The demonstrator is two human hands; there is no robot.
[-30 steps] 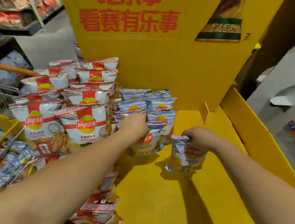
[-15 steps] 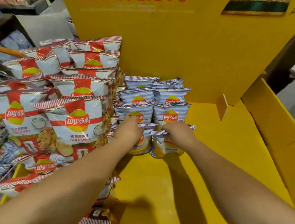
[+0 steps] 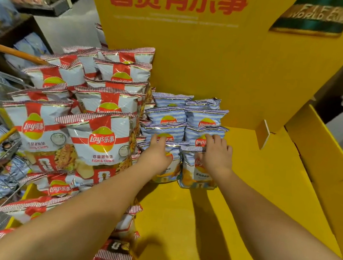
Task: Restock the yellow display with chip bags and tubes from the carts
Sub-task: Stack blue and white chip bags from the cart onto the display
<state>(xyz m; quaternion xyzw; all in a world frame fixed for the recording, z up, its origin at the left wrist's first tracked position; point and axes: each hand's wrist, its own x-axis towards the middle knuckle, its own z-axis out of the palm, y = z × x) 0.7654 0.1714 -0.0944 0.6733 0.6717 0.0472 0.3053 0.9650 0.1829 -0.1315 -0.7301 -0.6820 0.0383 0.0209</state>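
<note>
Single head-worn wide-angle view: looking forward and down, sitting close over the yellow cardboard display shelf (image 3: 267, 185), facing its tall back panel.

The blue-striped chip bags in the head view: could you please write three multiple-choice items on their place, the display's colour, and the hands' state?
1. The blue-striped chip bags stand where, relative to the red-striped Fish & Chips bags?
A. right B. left C. on top
2. The display floor is:
A. green B. yellow C. white
3. The right hand:
A. hangs idle B. grips a tube C. rests on a front bag, as the left hand does

A: they sit rightward. B: bare cardboard shows yellow. C: both hands lie on front bags.
</note>
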